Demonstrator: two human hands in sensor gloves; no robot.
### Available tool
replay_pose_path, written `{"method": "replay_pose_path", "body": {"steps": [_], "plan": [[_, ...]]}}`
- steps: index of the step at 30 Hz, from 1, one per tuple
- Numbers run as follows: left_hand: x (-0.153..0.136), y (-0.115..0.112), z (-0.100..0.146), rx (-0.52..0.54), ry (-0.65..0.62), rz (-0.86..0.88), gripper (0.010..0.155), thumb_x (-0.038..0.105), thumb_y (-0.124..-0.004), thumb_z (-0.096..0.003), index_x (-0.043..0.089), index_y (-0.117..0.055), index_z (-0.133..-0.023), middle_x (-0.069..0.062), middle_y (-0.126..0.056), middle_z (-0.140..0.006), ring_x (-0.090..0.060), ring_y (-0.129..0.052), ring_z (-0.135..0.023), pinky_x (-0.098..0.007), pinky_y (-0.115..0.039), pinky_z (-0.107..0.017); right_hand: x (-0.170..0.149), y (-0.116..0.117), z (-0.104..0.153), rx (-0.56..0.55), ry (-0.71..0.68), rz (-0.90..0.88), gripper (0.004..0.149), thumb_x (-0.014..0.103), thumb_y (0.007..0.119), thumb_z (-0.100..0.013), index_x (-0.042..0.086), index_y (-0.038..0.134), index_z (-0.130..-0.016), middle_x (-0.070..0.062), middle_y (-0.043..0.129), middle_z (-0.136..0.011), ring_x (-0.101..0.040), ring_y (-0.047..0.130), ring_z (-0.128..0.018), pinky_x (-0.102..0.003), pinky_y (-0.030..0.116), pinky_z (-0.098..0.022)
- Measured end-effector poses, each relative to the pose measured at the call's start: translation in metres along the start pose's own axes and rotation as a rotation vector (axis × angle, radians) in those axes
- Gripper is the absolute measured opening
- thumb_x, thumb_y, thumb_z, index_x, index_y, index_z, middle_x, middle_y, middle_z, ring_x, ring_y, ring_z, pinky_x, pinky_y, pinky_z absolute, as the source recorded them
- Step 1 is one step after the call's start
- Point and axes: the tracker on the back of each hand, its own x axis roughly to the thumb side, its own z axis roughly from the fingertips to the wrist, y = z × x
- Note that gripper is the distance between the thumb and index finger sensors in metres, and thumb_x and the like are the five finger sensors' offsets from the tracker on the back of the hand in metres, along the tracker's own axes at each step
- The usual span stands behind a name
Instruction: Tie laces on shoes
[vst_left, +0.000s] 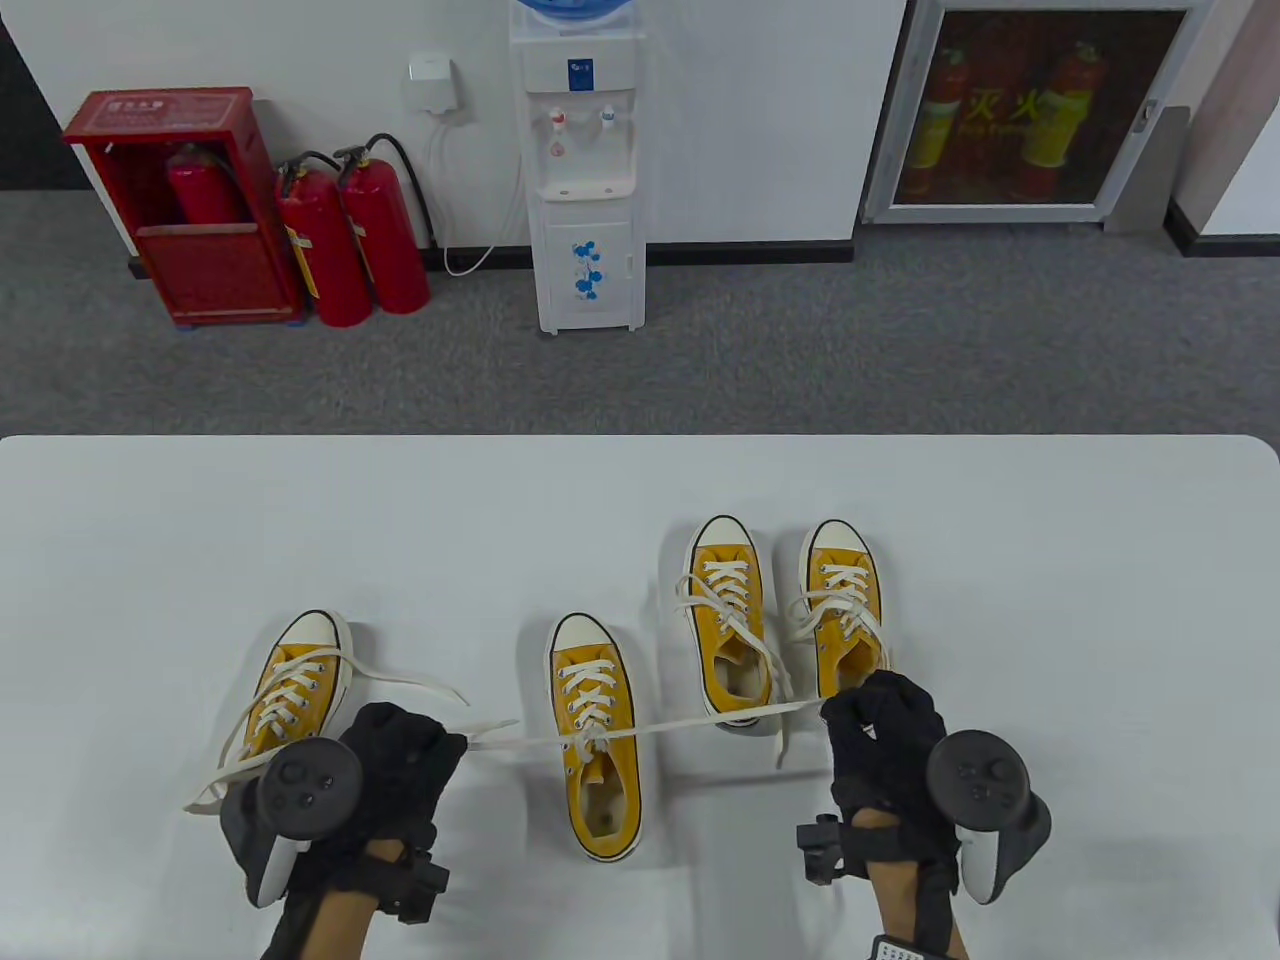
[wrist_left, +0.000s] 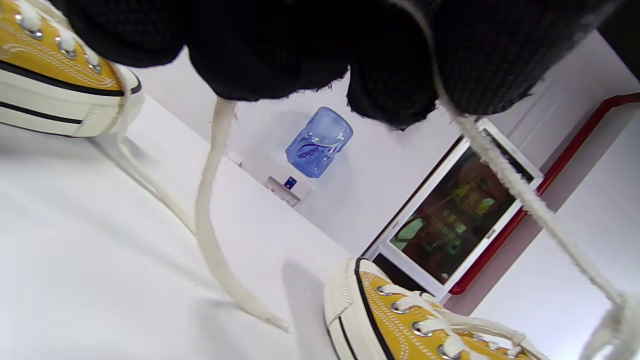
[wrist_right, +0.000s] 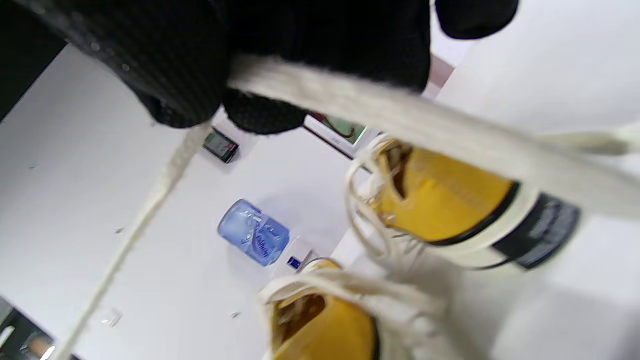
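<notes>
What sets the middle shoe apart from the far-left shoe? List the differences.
The middle shoe has its lace ends pulled taut sideways, one gripped by the left hand, one by the right hand; the far-left shoe has slack laces lying on the table. The middle shoe points straight away; the far-left shoe angles right. Both are yellow with white toe caps.

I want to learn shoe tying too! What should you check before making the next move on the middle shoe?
1. Left hand grips its lace end: ok.
2. Right hand grips the other end: ok.
3. Lace pulled straight out to both sides: ok.
4. First crossing snug on the middle shoe: cannot tell.
5. Right strand clear of the tied shoes: not ok, it passes over one heel.
6. Left shoe's loose lace out of the way: cannot tell.
</notes>
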Motion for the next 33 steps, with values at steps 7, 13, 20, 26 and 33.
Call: {"method": "replay_pose_path", "body": {"steps": [7, 13, 20, 26, 33], "plan": [[-0.013, 0.001, -0.002, 0.011, 0.087, -0.042, 0.038, 0.054, -0.085, -0.0438, 0.026, -0.094, -0.068, -0.008, -0.089, -0.077, -0.026, -0.096, -0.045, -0.055, -0.080, -0.046, -0.020, -0.007, -0.007, -0.031, 0.095, 0.066, 0.042, 0.042, 0.084, -0.044, 0.012, 0.089, -0.073, -0.010, 0.063, -0.099, -0.036, 0.072, -0.085, -0.063, 0.049, -0.068], [-0.025, 0.002, -0.003, -0.020, 0.168, -0.070, 0.037, 0.053, -0.085, -0.0440, 0.026, -0.095, -0.068, -0.008, -0.089, -0.078, -0.027, -0.097, -0.046, -0.055, -0.080, -0.047, -0.033, -0.008, -0.012, -0.040, 0.164, 0.119, 0.042, 0.042, 0.084, -0.044, 0.012, 0.089, -0.073, -0.010, 0.062, -0.100, -0.036, 0.071, -0.085, -0.062, 0.049, -0.068], [-0.036, -0.003, -0.006, -0.060, 0.229, -0.070, 0.037, 0.053, -0.085, -0.0441, 0.026, -0.095, -0.068, -0.008, -0.090, -0.077, -0.027, -0.097, -0.046, -0.055, -0.080, -0.046, -0.044, -0.008, -0.015, -0.038, 0.210, 0.157, 0.042, 0.040, 0.084, -0.043, 0.012, 0.089, -0.074, -0.010, 0.062, -0.101, -0.036, 0.072, -0.085, -0.062, 0.050, -0.068], [-0.035, -0.004, -0.006, -0.066, 0.220, -0.073, 0.038, 0.053, -0.084, -0.0444, 0.025, -0.094, -0.068, -0.009, -0.090, -0.078, -0.028, -0.098, -0.047, -0.056, -0.080, -0.047, -0.042, -0.006, -0.015, -0.037, 0.192, 0.171, 0.043, 0.041, 0.084, -0.044, 0.013, 0.088, -0.076, -0.010, 0.061, -0.102, -0.036, 0.071, -0.086, -0.063, 0.049, -0.068], [-0.030, -0.002, -0.005, -0.043, 0.195, -0.055, 0.038, 0.053, -0.084, -0.0446, 0.026, -0.094, -0.069, -0.009, -0.091, -0.078, -0.028, -0.098, -0.047, -0.056, -0.080, -0.047, -0.025, -0.001, -0.009, -0.041, 0.089, 0.223, 0.052, 0.042, 0.082, -0.044, 0.014, 0.081, -0.088, -0.011, 0.055, -0.106, -0.039, 0.065, -0.094, -0.066, 0.043, -0.070]]}}
